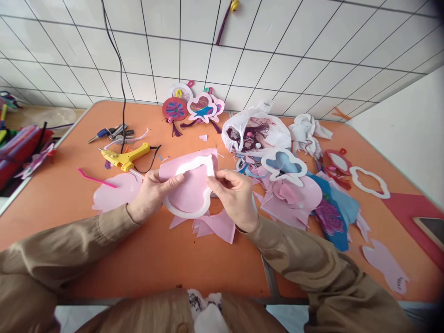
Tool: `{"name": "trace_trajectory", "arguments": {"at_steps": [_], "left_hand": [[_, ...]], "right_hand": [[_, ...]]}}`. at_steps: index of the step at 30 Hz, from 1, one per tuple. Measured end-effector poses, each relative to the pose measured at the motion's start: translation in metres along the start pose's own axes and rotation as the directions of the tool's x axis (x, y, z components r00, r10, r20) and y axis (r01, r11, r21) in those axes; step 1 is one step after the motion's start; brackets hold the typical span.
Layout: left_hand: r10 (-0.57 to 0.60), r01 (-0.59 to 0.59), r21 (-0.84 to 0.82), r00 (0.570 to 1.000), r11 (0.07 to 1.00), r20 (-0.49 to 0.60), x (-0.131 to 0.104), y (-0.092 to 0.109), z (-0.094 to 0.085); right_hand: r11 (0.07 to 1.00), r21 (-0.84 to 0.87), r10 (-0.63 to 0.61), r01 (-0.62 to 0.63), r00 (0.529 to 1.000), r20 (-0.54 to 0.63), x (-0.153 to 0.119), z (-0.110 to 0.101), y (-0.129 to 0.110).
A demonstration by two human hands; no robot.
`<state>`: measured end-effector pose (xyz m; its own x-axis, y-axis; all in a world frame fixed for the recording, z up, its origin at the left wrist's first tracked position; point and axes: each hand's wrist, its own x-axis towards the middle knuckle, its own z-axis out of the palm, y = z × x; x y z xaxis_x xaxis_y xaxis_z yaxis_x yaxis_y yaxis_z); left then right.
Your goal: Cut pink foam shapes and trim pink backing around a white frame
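Note:
A white gourd- or heart-shaped frame [187, 213] lies against a pink felt sheet [173, 167], both held up over the table's middle. My left hand [150, 194] grips them at the left edge, its thumb pressed on the white rim. On the right side, my right hand [236, 195] pinches the frame and felt near the upper corner between thumb and fingers. Pink felt offcuts [222, 226] lie just beneath. A yellow glue gun [126, 158] rests beyond my left hand, with a round-edged pink felt piece [116, 196] nearer to me.
A white plastic bag [277, 134] with dark tassels sits at the back. Finished ornaments [175, 109] lean near the tiled wall. White frames [371, 181], blue felt [336, 231] and a phone [432, 229] lie right. Keys [120, 132] lie at back left; a black cable [121, 69] hangs there.

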<state>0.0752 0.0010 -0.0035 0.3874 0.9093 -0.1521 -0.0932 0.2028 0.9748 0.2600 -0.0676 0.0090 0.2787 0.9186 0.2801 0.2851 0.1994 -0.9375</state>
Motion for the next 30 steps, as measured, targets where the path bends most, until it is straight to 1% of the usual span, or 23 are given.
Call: {"name": "trace_trajectory", "arguments": {"at_steps": [5,9,15,20,22,26,28,30], "left_hand": [[0.008,-0.007,0.054,1.0,0.999,-0.02,-0.001,0.005,0.001],[0.005,-0.004,0.036,1.0,0.999,-0.018,-0.001,0.008,0.003],[0.016,-0.014,0.072,0.999,0.997,-0.029,-0.001,0.008,0.001],[0.022,-0.02,0.058,0.999,0.998,-0.037,-0.001,0.01,0.002],[0.025,-0.023,0.059,0.999,0.998,-0.04,-0.002,0.011,0.002],[0.036,-0.031,0.087,0.998,0.996,-0.054,0.0,0.011,0.001],[0.068,-0.06,0.107,0.995,0.992,-0.069,0.002,0.011,-0.002],[0.121,-0.11,0.124,0.989,0.986,-0.082,0.004,0.011,-0.006]], "right_hand": [[1.0,-0.006,0.004,-0.004,1.0,0.01,0.0,0.001,-0.002],[1.0,-0.017,0.005,-0.005,1.0,0.011,0.0,0.001,-0.002],[0.998,0.027,0.061,-0.062,0.998,0.03,0.002,0.0,0.001],[0.994,0.046,0.097,-0.099,0.995,0.039,0.003,0.0,0.005],[0.995,0.045,0.085,-0.086,0.996,0.041,0.002,-0.001,0.006],[1.0,0.026,0.009,-0.01,0.999,0.038,0.007,-0.007,0.005],[1.0,-0.01,-0.024,0.024,0.999,0.042,0.014,-0.017,0.005],[0.993,-0.099,-0.059,0.066,0.996,0.069,0.022,-0.032,0.007]]}}
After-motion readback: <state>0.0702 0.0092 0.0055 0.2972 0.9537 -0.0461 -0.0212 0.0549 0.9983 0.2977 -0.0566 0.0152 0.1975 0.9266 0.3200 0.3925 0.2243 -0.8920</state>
